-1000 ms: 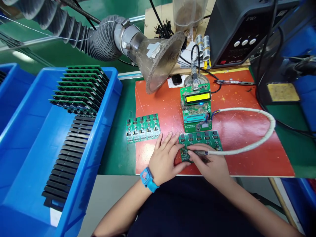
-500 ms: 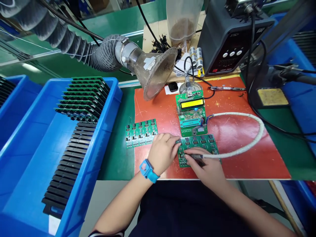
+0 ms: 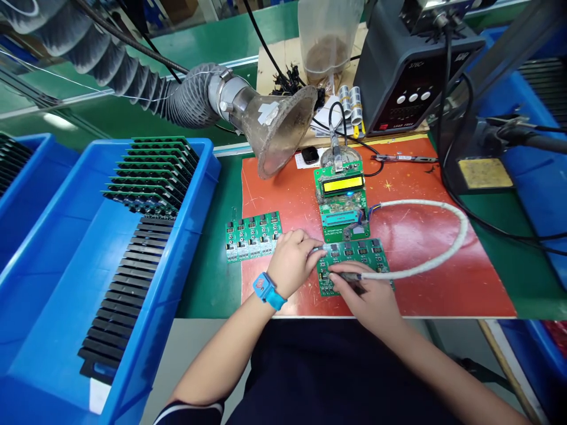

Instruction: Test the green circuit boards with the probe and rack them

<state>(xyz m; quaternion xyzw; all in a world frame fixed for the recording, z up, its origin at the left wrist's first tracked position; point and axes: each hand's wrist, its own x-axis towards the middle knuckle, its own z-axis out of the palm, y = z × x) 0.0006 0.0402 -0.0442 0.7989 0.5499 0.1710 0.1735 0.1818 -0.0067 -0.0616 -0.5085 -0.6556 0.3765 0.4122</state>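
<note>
Red mat point(image 3: 443, 301); right fingers point(image 3: 346, 268) clamped on a probe point(image 3: 354, 275), left fingers point(image 3: 313, 243) together at the circuit board point(image 3: 355, 258)

looks like an electronics workshop or factory bench.
shows as much in green circuit boards point(image 3: 252, 236) laid flat across a red mat point(image 3: 443, 289) and green bench top point(image 3: 199, 289), with more boards point(image 3: 155, 171) stood in a row in a blue bin point(image 3: 57, 295) beside a slotted black rack point(image 3: 124, 289); also in a funnel-shaped hood point(image 3: 279, 130) on a ribbed grey hose point(image 3: 146, 88), a dark bench unit point(image 3: 411, 82) with round buttons, and a board with a lit yellow display point(image 3: 342, 185), wired to a white-sleeved cable point(image 3: 463, 227).
</note>
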